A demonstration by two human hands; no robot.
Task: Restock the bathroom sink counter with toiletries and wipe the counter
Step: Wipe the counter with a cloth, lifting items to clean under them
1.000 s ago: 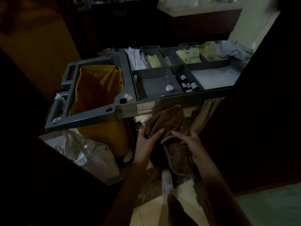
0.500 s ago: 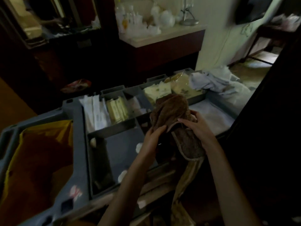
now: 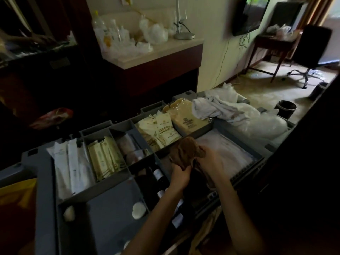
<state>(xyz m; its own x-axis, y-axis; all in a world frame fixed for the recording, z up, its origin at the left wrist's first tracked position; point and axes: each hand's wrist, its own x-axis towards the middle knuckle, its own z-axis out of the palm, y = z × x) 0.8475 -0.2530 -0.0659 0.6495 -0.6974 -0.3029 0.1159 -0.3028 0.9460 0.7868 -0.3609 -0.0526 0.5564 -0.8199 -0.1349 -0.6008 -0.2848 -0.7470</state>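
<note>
- Cloth: brown and bunched into a tight lump between both hands, held above the grey cart tray. A second ago it was lower, in front of the cart's front edge.
- Left hand: fingers curled round the lower left side of the cloth, gripping it as before.
- Right hand: smeared by motion, fingers wrapped over the cloth's right side and holding it.
- Half a second ago a long tail of cloth hung below the right hand. Now most of it is gathered up, and only a dark fold shows between the wrists.
- Just left of the grip, dark bottles with pale labels lie in a narrow compartment, and the left forearm crosses over them.
- Beyond the grip, cream packets fill a compartment.
- Under the grip and to its right is a wide compartment lined with clear plastic.
- Farther beyond and to the right, white rags are heaped on the cart's end.
- Nearer than the grip and to the left, a round white soap sits in the large compartment.
</note>
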